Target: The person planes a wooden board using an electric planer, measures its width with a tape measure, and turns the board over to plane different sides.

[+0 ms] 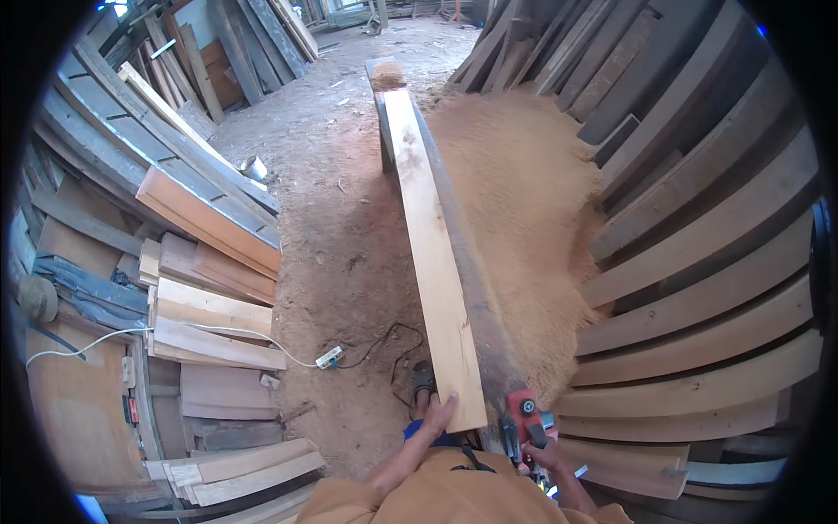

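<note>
A long pale wooden plank point(436, 253) lies lengthwise on a narrow dark bench beam point(489, 332), its near end close to my body. My left hand point(439, 412) grips the plank's left edge near that end. On the right, my right hand point(543, 454) is closed around the handle of a red electric hand planer point(526, 421). The planer is beside the plank's near end, apart from it. Part of the planer's lower side is hidden.
Sawdust point(515, 183) covers the floor right of the bench. Boards point(698, 323) lean along the right side; stacked planks point(209, 306) lie left. A white power strip point(329, 357) with cords rests on the floor. A white can point(253, 168) stands farther off.
</note>
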### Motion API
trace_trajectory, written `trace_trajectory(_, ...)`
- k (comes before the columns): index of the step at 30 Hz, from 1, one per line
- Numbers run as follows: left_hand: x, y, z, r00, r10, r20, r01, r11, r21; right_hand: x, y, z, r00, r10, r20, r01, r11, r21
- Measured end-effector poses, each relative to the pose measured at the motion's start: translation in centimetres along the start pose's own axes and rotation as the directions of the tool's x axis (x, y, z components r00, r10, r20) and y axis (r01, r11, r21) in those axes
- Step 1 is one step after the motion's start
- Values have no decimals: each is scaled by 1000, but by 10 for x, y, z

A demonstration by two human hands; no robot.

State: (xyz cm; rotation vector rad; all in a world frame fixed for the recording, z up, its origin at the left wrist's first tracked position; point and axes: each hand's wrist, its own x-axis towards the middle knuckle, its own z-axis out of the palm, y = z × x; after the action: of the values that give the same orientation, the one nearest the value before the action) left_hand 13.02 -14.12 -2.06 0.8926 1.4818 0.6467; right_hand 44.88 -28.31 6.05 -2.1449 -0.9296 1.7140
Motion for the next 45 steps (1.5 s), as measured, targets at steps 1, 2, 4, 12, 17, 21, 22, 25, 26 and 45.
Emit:
trace_trajectory(1, 11, 11, 2, 999, -43, 7, 43, 999, -26, -5, 3, 0, 1000, 17, 5, -17, 1000, -11)
trace_trajectory(2, 22, 23, 5, 996, -86, 14, 87, 995, -51, -9, 9, -1, 999, 34, 11, -33, 999, -21)
trace_trajectory(4, 44, 49, 12, 998, -14, 66, 28, 976, -216, -12, 18, -1, 999, 33, 13, -33, 999, -43)
trace_trajectory(12, 62, 161, 18, 974, -112, 198, 65, 971, 230, -39, -3, -7, 996, 49, 77, -49, 999, 6)
trace_trajectory(17, 62, 88, -8, 996, -19, 85, -53, 637, 769, -33, -9, -21, 993, 52, 107, -28, 975, -220)
trace_trajectory(21, 92, -45, -54, 987, -87, 138, -6, 826, 564, -22, -10, -38, 994, -83, 75, 100, 960, -263)
trace_trajectory(22, 80, -41, -57, 979, -140, 149, 40, 845, 533, -20, -31, -43, 995, -69, 73, 84, 972, -221)
trace_trajectory(25, 37, -27, -71, 953, -249, 175, 132, 856, 500, -6, -101, -46, 967, -173, -187, 94, 925, -368)
trace_trajectory(26, 31, -28, -72, 951, -252, 179, 124, 842, 525, 2, -125, -44, 920, -246, -304, 84, 883, -461)
trace_trajectory(45, 43, -58, -77, 970, -210, 124, 154, 920, 359, 132, -268, 80, 947, -142, -289, -143, 618, -773)
